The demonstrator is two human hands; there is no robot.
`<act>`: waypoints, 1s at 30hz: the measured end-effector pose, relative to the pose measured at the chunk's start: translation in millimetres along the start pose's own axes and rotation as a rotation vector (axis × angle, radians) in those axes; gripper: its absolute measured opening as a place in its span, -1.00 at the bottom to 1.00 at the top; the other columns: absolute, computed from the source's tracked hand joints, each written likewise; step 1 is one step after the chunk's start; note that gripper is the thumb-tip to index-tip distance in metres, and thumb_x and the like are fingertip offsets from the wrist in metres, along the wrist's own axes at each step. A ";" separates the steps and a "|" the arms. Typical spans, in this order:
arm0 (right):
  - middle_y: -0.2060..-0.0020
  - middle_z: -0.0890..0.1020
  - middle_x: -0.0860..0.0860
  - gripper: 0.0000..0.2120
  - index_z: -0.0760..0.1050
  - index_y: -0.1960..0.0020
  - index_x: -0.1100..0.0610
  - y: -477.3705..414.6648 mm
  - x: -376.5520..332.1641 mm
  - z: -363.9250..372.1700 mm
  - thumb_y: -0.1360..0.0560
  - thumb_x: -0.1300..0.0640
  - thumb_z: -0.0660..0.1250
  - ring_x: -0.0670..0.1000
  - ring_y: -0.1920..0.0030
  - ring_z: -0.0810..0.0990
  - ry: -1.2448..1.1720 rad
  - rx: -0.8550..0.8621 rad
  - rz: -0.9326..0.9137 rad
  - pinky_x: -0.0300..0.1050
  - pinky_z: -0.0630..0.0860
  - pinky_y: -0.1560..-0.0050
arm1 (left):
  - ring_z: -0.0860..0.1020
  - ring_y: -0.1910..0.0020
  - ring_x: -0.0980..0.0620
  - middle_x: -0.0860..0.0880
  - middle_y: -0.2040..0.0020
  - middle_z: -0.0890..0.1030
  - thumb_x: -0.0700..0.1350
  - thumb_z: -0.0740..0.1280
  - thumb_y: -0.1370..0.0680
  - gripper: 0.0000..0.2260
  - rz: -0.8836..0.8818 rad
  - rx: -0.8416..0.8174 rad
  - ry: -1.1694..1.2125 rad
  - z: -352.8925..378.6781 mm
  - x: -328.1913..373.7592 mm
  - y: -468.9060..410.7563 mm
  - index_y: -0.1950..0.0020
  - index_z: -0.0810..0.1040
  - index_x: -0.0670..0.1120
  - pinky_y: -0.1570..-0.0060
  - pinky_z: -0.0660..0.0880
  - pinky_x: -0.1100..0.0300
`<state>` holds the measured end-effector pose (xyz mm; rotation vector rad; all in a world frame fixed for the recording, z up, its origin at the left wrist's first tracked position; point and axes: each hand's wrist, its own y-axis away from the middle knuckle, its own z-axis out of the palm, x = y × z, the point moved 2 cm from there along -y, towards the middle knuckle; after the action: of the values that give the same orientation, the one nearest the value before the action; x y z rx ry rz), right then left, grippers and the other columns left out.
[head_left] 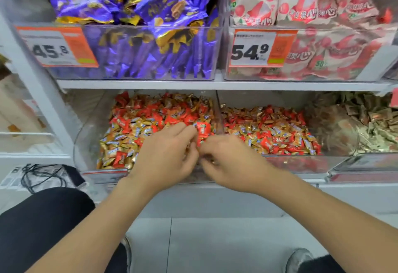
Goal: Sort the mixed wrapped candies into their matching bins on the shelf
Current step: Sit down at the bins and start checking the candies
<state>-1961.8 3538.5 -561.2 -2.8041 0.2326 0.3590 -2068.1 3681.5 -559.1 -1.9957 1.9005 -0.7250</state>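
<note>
Your hands meet mid-frame over the lower left bin (86, 139).
Left hand (165, 156) pinches a red candy (202, 131); right hand (232, 165) is curled, its hold hidden, so you cannot tell. A slip drops it back among gold candies (120, 143).

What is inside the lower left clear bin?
Mixed red and gold wrapped candies fill the bin. The left hand and right hand cover its front right corner; what lies beneath them is hidden.
</note>
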 end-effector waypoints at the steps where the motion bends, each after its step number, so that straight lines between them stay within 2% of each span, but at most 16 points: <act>1: 0.23 0.59 -0.07 -0.93 0.58 0.12 0.03 5.4 7.4 -11.6 -0.52 0.13 0.35 -0.02 0.19 0.57 -0.044 0.073 0.034 -0.04 0.53 0.09 | 0.49 0.23 -0.04 0.06 0.18 0.48 -0.08 0.34 -0.54 -0.97 -0.002 0.006 0.006 5.1 5.7 -4.3 0.05 0.51 -0.01 0.35 0.34 0.07; 4: 0.18 0.63 -0.16 -0.90 0.65 0.02 0.00 31.4 35.7 -42.8 -0.51 0.17 0.41 -0.17 0.17 0.58 -0.077 0.266 0.167 -0.28 0.50 0.07 | 0.48 0.17 -0.06 0.03 0.16 0.47 -0.09 0.32 -0.56 -0.97 0.012 -0.001 0.036 17.3 22.9 -12.3 0.04 0.53 -0.04 0.28 0.41 0.01; 6: 0.20 0.64 -0.17 -0.86 0.66 0.01 -0.02 51.7 58.9 -55.2 -0.49 0.20 0.44 -0.17 0.18 0.60 -0.071 0.282 0.263 -0.30 0.51 0.09 | 0.47 0.11 -0.07 0.01 0.12 0.48 -0.11 0.31 -0.56 -0.95 0.051 -0.004 0.061 23.7 38.3 -16.2 0.02 0.55 -0.06 0.17 0.43 0.02; 7: 0.21 0.64 -0.17 -0.85 0.66 0.00 -0.03 62.0 71.3 -59.2 -0.49 0.19 0.46 -0.15 0.17 0.61 -0.063 0.229 0.309 -0.26 0.53 0.09 | 0.47 0.07 -0.08 0.00 0.08 0.49 -0.12 0.33 -0.55 -0.93 0.066 -0.011 0.079 27.2 45.2 -18.0 -0.01 0.56 -0.06 0.11 0.43 0.03; 9: 0.19 0.66 -0.15 -0.86 0.66 -0.04 -0.06 82.2 97.6 -62.1 -0.47 0.06 0.50 -0.13 0.14 0.61 -0.001 0.011 0.384 -0.11 0.56 0.03 | 0.47 0.00 -0.09 0.00 0.00 0.46 -0.10 0.35 -0.53 -0.87 0.072 -0.055 0.101 35.9 56.1 -20.5 -0.06 0.57 -0.05 0.02 0.46 -0.01; 11: 0.17 0.66 -0.13 -0.83 0.65 -0.04 -0.08 102.5 119.0 -57.7 -0.47 -0.05 0.50 -0.05 0.11 0.62 0.077 -0.206 0.431 -0.01 0.56 0.01 | 0.45 0.00 -0.10 -0.01 -0.04 0.38 -0.06 0.38 -0.52 -0.82 0.035 -0.093 0.052 43.4 64.6 -20.2 -0.10 0.54 -0.03 0.06 0.48 -0.07; 13: 0.16 0.65 -0.14 -0.87 0.63 -0.01 -0.09 116.8 131.1 -49.2 -0.49 -0.08 0.49 -0.04 0.10 0.60 0.081 -0.221 0.426 0.01 0.54 0.03 | 0.47 0.10 -0.11 -0.03 -0.09 0.33 -0.05 0.43 -0.53 -0.73 -0.074 -0.110 0.035 48.9 70.4 -15.5 -0.19 0.47 -0.02 0.17 0.51 -0.07; 15: 0.13 0.64 -0.13 -0.94 0.62 -0.01 -0.06 124.6 134.6 -38.7 -0.55 0.00 0.47 -0.02 0.06 0.59 0.043 -0.121 0.402 0.00 0.48 0.03 | 0.53 0.19 -0.15 -0.04 -0.10 0.39 -0.07 0.44 -0.57 -0.61 -0.185 -0.116 0.084 50.9 75.3 -8.5 -0.33 0.36 0.00 0.27 0.51 -0.04; 18: 0.10 0.64 -0.08 -0.93 0.65 -0.01 -0.03 128.6 135.1 -23.7 -0.61 0.11 0.40 0.02 0.01 0.58 0.050 0.002 0.404 0.01 0.50 -0.02 | 0.53 0.25 -0.16 -0.02 0.18 0.52 -0.12 0.41 -0.60 -0.47 -0.239 -0.096 0.105 54.6 77.4 -1.5 -0.49 0.22 0.01 0.33 0.47 -0.05; 20: 0.14 0.64 -0.09 -0.87 0.65 0.04 -0.05 130.1 135.2 -20.4 -0.61 0.15 0.38 0.00 0.05 0.57 0.034 0.054 0.426 0.03 0.52 -0.04 | 0.54 0.28 -0.13 -0.01 0.28 0.55 -0.18 0.42 -0.59 -0.41 -0.293 -0.065 0.196 55.4 75.5 -0.5 -0.52 0.20 -0.03 0.30 0.50 -0.09; 24: 0.19 0.61 -0.13 -0.83 0.68 0.09 -0.02 130.8 130.9 -29.4 -0.58 0.19 0.38 -0.04 0.10 0.52 0.029 0.144 0.438 -0.02 0.48 -0.01 | 0.59 0.17 -0.04 0.05 0.25 0.60 -0.18 0.43 -0.60 -0.56 -0.334 -0.102 0.229 57.0 73.2 1.6 -0.44 0.40 -0.16 0.14 0.53 -0.06; 27: 0.18 0.61 -0.09 -0.84 0.71 0.08 0.04 133.1 120.6 -37.6 -0.58 0.24 0.40 -0.01 0.10 0.53 0.013 0.166 0.421 -0.04 0.44 0.03 | 0.56 0.24 0.04 0.11 0.28 0.58 -0.18 0.44 -0.59 -0.67 -0.336 -0.131 0.218 57.3 73.5 6.5 -0.31 0.46 -0.13 0.21 0.49 0.01; 30: 0.19 0.62 -0.07 -0.86 0.71 0.08 0.10 138.3 112.3 -38.0 -0.56 0.29 0.43 0.02 0.10 0.56 -0.013 0.086 0.360 -0.04 0.46 0.04 | 0.54 0.28 0.08 0.11 0.27 0.56 -0.19 0.44 -0.58 -0.70 -0.337 -0.117 0.220 56.2 72.0 10.5 -0.27 0.46 -0.11 0.23 0.51 0.00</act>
<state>-1873.3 3382.8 -594.6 -2.6677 0.7361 0.4350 -2046.4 3602.1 -600.1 -2.4349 1.7724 -0.9752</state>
